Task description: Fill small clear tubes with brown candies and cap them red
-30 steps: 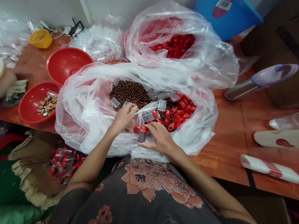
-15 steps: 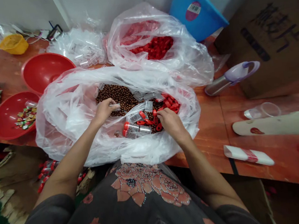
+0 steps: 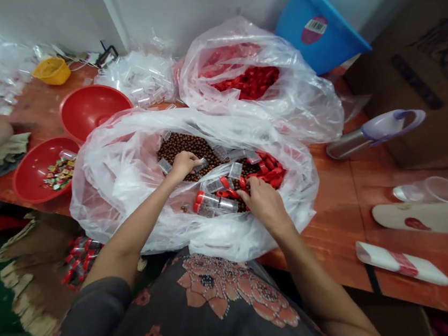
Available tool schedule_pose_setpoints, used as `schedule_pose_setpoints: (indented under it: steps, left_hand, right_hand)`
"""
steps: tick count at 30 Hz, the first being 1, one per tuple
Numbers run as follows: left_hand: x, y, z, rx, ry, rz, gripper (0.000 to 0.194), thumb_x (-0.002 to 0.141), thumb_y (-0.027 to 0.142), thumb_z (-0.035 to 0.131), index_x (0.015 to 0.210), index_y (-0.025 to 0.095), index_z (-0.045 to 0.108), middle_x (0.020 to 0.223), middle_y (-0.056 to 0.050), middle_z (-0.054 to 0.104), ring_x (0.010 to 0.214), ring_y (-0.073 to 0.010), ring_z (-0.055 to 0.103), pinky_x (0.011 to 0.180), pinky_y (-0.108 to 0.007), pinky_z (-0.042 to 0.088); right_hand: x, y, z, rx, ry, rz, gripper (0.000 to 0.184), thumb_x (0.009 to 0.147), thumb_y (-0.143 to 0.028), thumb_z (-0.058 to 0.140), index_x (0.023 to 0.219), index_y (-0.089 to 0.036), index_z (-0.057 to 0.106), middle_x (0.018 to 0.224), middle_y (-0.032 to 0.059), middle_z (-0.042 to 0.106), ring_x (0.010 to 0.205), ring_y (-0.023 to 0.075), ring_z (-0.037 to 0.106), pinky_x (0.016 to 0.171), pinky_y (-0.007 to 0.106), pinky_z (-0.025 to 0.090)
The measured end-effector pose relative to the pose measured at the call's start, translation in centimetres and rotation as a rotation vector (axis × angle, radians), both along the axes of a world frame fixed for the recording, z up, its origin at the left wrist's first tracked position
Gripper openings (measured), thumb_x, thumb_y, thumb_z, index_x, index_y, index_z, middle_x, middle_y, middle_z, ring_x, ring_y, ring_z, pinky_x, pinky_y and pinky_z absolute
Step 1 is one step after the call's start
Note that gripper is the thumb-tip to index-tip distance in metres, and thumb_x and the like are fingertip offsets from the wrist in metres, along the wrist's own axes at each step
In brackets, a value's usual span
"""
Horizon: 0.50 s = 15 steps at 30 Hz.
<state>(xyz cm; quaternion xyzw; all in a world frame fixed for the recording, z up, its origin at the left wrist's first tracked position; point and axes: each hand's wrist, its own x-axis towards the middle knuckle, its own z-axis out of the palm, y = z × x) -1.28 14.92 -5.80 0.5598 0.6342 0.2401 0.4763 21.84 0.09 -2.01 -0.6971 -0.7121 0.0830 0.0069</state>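
A large clear plastic bag [image 3: 106, 165] lies wide open in front of me, holding brown beads [image 3: 183, 144], small clear plastic bottles [image 3: 228, 206] and red caps [image 3: 270, 171]. My left hand [image 3: 184, 165] pinches a small clear bottle [image 3: 200, 164] above the beads. Over at the heap of caps, my right hand [image 3: 266, 201] has its fingers bent down around a red cap, mostly hidden by the fingertips. Some bottles beside it have red caps on.
Behind is another bag [image 3: 306, 110] of red pieces, beside a blue bucket [image 3: 316, 22]. Two red bowls [image 3: 95, 104] [image 3: 27, 179] stand left, one holding small colourful pieces. A purple-lidded flask [image 3: 385, 128] and a cardboard box [image 3: 417, 129] are at right.
The view has swung left, so everything sits further right and lower. My left hand has shifted right over the beads with a bottle. My right hand stays by the red caps.
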Motion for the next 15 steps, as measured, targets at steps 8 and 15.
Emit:
schedule_pose_setpoints:
  steps: [8,15]
  left_hand:
    - [3.5,-0.1,-1.2,-0.108,-0.418,0.099,0.023,0.064,0.017,0.083,0.079,0.01,0.068,0.073,-0.002,0.068,0.062,-0.0108,0.062,0.064,-0.026,0.055]
    - [3.5,-1.2,-0.5,-0.171,-0.565,0.162,0.028,0.062,0.01,0.083,0.084,0.01,0.066,0.077,0.0,0.067,0.065,-0.0081,0.062,0.076,-0.03,0.056]
  right_hand:
    - [-0.2,-1.2,-0.5,-0.065,-0.012,0.06,0.017,0.093,-0.026,0.055,0.102,-0.015,0.065,0.097,0.0139,0.066,0.09,0.0257,0.065,0.076,0.033,0.048]
    - [0.2,-1.0,-1.5,0.001,0.078,0.08,0.015,0.092,-0.021,0.051,0.091,-0.017,0.066,0.094,0.0113,0.065,0.086,0.0226,0.064,0.076,0.031,0.047]
